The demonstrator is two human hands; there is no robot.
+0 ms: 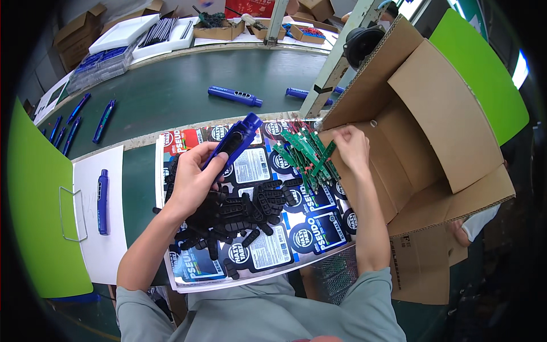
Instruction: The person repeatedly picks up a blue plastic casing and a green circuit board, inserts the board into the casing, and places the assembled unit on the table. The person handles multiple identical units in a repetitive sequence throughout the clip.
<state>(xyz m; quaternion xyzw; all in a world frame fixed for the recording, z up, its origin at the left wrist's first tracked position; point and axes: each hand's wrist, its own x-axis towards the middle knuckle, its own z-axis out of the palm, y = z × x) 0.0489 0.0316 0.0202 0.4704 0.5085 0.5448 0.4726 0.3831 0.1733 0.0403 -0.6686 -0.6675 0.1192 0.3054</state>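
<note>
My left hand (196, 174) is wrapped round a blue tube-shaped housing (249, 126), tilted with its narrow end pointing away. A black insert shows in the opening along its side, near my thumb. At the right, my right hand (352, 147) pinches the end of a narrow green circuit board (325, 157), just above a pile of similar green boards (302, 149) with thin red wires. Below my left hand lies a heap of black ribbed plastic parts (239, 211). Both piles rest on a stack of printed sheets (268, 251).
An open cardboard box (410, 148) stands right of the boards. Beyond the sheets runs a green conveyor belt (171, 74) carrying blue housings (235, 96). Another blue housing (102, 202) lies on white card at left, beside a lime-green panel (40, 211). A metal post (330, 68) rises ahead.
</note>
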